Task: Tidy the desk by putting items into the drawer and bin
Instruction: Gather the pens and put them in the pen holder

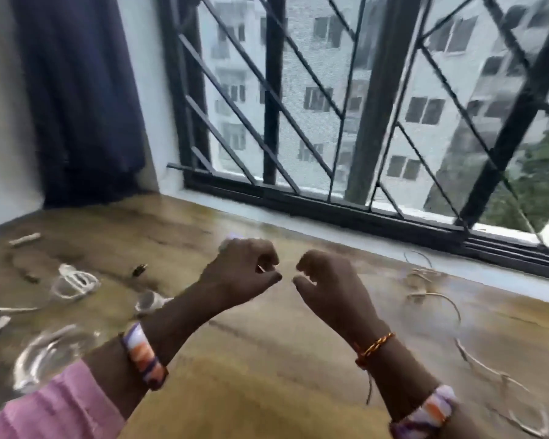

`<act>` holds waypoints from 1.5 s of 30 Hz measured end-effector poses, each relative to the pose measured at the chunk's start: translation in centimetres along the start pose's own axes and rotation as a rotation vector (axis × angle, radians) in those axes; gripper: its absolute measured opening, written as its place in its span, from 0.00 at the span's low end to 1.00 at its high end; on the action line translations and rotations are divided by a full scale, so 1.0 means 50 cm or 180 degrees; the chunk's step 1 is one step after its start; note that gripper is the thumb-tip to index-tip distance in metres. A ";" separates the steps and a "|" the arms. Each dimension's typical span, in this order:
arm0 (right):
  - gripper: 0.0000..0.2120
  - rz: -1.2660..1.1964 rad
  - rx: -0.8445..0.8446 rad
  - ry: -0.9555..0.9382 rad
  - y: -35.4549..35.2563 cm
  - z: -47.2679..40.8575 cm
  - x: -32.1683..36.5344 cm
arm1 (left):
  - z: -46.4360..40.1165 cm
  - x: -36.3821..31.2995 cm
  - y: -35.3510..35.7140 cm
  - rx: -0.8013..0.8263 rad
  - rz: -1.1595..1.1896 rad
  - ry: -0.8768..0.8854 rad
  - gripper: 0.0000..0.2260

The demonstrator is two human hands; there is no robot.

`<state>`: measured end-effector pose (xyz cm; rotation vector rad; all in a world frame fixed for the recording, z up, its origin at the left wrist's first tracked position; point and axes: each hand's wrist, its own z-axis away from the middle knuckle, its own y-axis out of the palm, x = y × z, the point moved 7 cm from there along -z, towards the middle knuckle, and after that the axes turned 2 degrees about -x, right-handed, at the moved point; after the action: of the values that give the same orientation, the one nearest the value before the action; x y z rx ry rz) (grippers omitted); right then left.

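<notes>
At the far left of the wooden desk [267,359] lies a small pale stick-like piece [24,239], and below it a coiled white cable [73,282] rests flat on the wood, with a small dark object [139,269] just beside it to the right. Nearer the lower left edge, crumpled clear plastic [49,353] is smeared by motion blur and partly covered by a pink sleeve [54,410], so its shape is hard to read. A dark blue curtain [76,99] hangs behind the desk's left corner. The left hand [241,270] hovers above the middle of the desk, fingers curled in and thumb pressed toward the forefinger; a thin pale sliver shows at that pinch, too small to identify, and something pale peeks out behind the knuckles. Close beside it, not touching, the right hand [327,283] is held loosely curled with nothing visible in it. Both wrists wear striped bands. To the right, a thin tan wire [450,304] loops across the wood and trails toward the lower right corner, where it is cut off. Behind everything runs a barred window [346,122]. No drawer or bin is in view.
</notes>
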<state>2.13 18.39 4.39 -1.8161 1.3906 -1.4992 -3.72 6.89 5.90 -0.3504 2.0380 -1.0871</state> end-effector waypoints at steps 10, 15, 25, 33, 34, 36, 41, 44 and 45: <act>0.08 -0.0576 0.1020 -0.1202 0.430 -0.169 0.414 | 0.174 0.568 -0.322 -0.0837 -0.0106 -0.1746 0.02; 0.12 -0.0717 0.1589 -0.1942 0.612 -0.190 0.639 | 0.323 0.743 -0.419 -0.1155 -0.0221 -0.2582 0.03; 0.13 0.0884 0.1628 -0.1936 0.834 -0.201 0.753 | 0.533 0.816 -0.439 -0.1430 -0.0157 -0.3093 0.04; 0.22 0.0072 0.1431 -0.1916 0.712 -0.141 0.779 | 0.543 0.767 -0.428 -0.1394 0.0027 -0.2734 0.03; 0.24 -0.0030 0.1403 -0.1925 0.686 -0.129 0.780 | 0.542 0.755 -0.429 -0.1398 0.0053 -0.2650 0.02; 0.25 -0.0328 0.1481 -0.1907 0.632 -0.099 0.782 | 0.539 0.730 -0.428 -0.1410 0.0125 -0.2507 0.02; 0.16 -0.0589 0.1683 -0.1745 0.522 0.020 0.754 | 0.556 0.654 -0.407 -0.1207 0.0362 -0.2239 0.05; 0.09 -0.0904 0.1695 -0.1556 0.481 0.103 0.723 | 0.585 0.611 -0.385 -0.0975 0.0399 -0.2147 0.06; 0.08 -0.0993 0.1689 -0.1516 0.472 0.128 0.713 | 0.597 0.603 -0.375 -0.0897 0.0401 -0.2150 0.06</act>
<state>-4.86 -24.14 1.14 -1.9068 0.4477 -1.2849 -3.30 -38.35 -4.32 -0.6265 1.5665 -0.4996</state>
